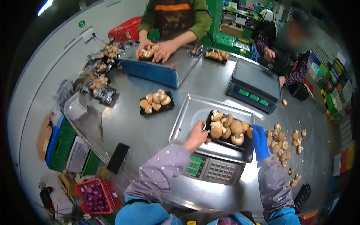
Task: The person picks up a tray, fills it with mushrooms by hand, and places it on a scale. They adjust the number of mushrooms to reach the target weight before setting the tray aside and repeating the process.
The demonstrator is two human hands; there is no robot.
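A black tray of brown mushrooms rests on the metal pan of a scale with green lit digits. My left hand, bare, grips the tray's left edge, fingers curled against it. At the right edge, my right hand in a blue glove presses against the tray and the mushrooms there; its fingers are partly hidden. Loose mushrooms lie on the table to the right of the scale. A second filled tray sits to the left, beyond the pan.
Across the steel table, a co-worker's hands handle mushrooms on a blue-sided scale. Another scale stands at the back right, near a second person. A black phone lies front left; wrapped trays line the left edge.
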